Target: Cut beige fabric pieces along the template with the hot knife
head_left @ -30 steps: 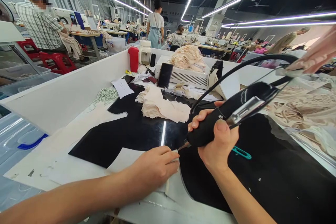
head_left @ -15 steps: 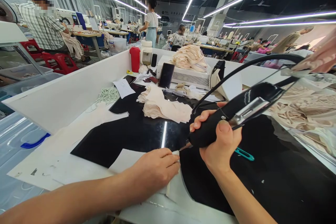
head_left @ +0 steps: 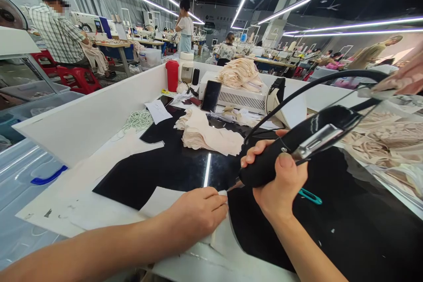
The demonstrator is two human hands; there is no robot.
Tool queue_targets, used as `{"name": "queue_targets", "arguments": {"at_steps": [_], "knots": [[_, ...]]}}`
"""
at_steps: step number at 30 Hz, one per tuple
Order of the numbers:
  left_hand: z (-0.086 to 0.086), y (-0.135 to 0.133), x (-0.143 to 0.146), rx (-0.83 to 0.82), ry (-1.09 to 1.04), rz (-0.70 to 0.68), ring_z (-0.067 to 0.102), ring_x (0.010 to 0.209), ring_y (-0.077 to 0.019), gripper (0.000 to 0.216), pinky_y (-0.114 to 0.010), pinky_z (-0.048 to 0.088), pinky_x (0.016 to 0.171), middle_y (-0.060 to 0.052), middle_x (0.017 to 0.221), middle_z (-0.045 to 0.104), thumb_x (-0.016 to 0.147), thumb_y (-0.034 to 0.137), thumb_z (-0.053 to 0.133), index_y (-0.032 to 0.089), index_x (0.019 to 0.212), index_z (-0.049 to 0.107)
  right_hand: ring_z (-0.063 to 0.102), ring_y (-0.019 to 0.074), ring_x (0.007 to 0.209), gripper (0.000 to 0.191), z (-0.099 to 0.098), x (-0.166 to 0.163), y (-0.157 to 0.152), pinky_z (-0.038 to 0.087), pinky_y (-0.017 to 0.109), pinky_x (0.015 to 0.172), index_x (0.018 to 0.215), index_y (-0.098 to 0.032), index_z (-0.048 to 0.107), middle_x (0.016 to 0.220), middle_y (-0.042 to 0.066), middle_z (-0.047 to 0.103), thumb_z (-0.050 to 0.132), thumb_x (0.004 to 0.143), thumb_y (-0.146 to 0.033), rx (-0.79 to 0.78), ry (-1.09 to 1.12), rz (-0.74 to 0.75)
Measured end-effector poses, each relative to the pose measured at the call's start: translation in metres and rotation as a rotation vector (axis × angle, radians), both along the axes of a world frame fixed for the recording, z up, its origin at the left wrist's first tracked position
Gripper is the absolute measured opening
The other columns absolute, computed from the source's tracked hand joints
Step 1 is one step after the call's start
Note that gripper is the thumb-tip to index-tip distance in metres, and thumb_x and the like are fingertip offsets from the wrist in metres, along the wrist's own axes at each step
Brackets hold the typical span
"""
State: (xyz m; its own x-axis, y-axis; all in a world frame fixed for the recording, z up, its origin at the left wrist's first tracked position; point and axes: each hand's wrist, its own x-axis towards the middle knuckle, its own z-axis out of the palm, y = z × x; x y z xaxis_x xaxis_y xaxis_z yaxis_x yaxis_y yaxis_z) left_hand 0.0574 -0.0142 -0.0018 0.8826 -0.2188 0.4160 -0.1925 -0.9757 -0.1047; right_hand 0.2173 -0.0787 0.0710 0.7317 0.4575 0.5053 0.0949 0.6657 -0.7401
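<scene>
Metal tip: just beside the left hand; a slip or a tug from the cable could jab its fingers.
White piece: at the left fingertips, near the black sheet's edge; a slack pinch could let it shift.
Left pose: low, knuckles up, pinching that piece.
Right hand: wrapped round the black tool, thumb uppermost.

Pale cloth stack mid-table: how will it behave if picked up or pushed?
Pale cloth stack: probably floppy, since its thin layers bend and ripple at the edges. Layers may shear apart, as they look loose and unevenly aligned, with no visible tie. The bottom layer might slide easily: the black surface beneath looks glossy, mirroring a light.
</scene>
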Motion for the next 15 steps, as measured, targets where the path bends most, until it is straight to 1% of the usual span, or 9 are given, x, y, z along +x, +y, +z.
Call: {"name": "queue_targets", "arguments": {"at_steps": [4, 9, 15], "knots": [[0.0021, 0.0001, -0.0002, 0.024, -0.002, -0.006, 0.067, 0.104, -0.0182, 0.024, -0.033, 0.054, 0.097, -0.010, 0.111, 0.073, 0.099, 0.000, 0.047, 0.013, 0.105, 0.067, 0.060, 0.0132, 0.053, 0.045, -0.0034, -0.0007, 0.0000, 0.052, 0.027, 0.047, 0.110, -0.025, 0.057, 0.074, -0.005, 0.064, 0.080, 0.078, -0.047, 0.001, -0.011, -0.004], [0.0017, 0.0003, -0.0003, 0.030, 0.002, -0.007, 0.068, 0.106, -0.0178, 0.024, -0.033, 0.053, 0.098, -0.010, 0.112, 0.074, 0.098, -0.001, 0.048, 0.012, 0.107, 0.066, 0.060, 0.0132, 0.052, 0.037, -0.0017, -0.0016, -0.0005, 0.053, 0.028, 0.048, 0.107, -0.025, 0.056, 0.073, -0.005, 0.065, 0.077, 0.080, -0.039, -0.021, -0.028, -0.034], [0.0022, 0.0005, -0.0006, 0.017, -0.006, -0.011, 0.068, 0.103, -0.0176, 0.023, -0.031, 0.053, 0.096, -0.010, 0.110, 0.074, 0.098, -0.001, 0.049, 0.010, 0.105, 0.067, 0.060, 0.0134, 0.053, 0.043, -0.0011, -0.0036, 0.0002, 0.051, 0.027, 0.047, 0.110, -0.026, 0.056, 0.074, -0.005, 0.064, 0.080, 0.078, -0.044, 0.008, 0.002, -0.003]]}}
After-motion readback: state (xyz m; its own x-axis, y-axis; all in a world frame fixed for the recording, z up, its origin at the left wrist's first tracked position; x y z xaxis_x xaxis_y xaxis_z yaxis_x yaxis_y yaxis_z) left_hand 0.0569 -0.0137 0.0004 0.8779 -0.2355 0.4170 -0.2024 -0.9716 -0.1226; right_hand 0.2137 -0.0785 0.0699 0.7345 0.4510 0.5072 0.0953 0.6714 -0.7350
